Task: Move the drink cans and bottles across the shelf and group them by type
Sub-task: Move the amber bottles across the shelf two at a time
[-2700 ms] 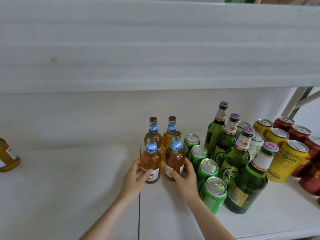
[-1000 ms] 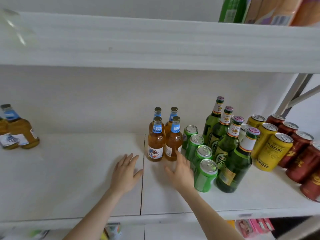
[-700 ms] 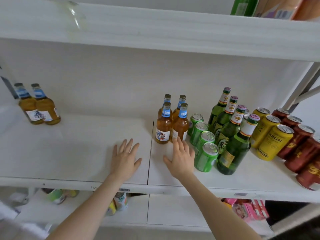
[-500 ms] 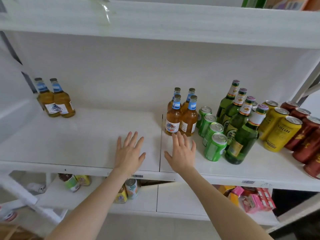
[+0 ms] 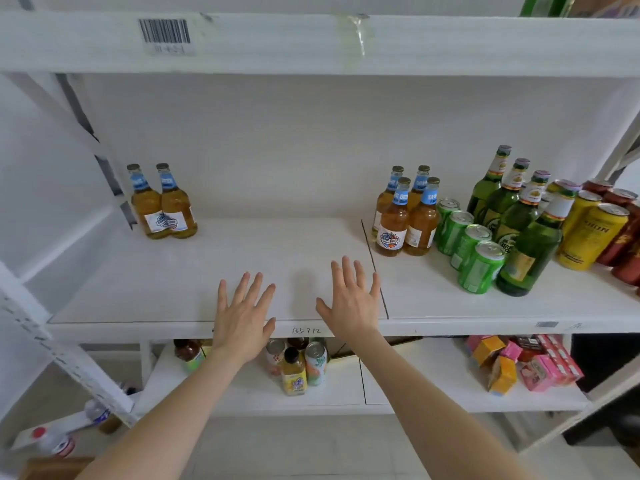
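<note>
Both hands are empty. The left hand and right hand are side by side with fingers spread, palms down over the front of the shelf. Far left at the back stand two amber bottles, well apart from the four amber bottles right of centre. Beside those come the green cans, then the green bottles, yellow cans and red cans.
</note>
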The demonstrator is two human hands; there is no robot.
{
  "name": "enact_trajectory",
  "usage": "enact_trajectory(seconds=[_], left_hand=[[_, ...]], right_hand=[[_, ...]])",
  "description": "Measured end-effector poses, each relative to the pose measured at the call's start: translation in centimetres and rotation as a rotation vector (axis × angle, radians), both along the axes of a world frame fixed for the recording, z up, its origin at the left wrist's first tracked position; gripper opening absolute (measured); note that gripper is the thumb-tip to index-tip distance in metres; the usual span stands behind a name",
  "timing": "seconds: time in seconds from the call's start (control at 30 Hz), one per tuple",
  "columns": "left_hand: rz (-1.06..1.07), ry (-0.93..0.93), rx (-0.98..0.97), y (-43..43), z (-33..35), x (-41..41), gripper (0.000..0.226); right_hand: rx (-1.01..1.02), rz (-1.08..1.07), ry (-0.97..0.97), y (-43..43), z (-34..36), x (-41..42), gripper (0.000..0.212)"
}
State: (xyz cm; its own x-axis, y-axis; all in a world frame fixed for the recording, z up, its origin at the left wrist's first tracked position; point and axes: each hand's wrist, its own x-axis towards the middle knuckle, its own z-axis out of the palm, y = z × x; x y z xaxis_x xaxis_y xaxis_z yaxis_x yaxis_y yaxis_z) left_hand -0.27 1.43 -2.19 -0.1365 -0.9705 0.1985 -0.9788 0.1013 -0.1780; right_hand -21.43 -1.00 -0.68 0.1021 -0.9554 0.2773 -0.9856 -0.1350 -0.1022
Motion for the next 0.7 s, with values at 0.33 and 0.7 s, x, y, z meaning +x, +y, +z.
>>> enact_trajectory(seconds=[0.33,0.7], left_hand=[[0.002,-0.062,-0.038,-1.8,1.0,10.2,0.066],[0.054,-0.044,-0.101,-9.9,3.0,22.5,0.067]], right_hand=[[-0.008,-0.008,0.004,-1.7,-0.1,9.7,0.079],[-0.011,0.029,-0.026,-9.3,0.6,20.8,0.076]])
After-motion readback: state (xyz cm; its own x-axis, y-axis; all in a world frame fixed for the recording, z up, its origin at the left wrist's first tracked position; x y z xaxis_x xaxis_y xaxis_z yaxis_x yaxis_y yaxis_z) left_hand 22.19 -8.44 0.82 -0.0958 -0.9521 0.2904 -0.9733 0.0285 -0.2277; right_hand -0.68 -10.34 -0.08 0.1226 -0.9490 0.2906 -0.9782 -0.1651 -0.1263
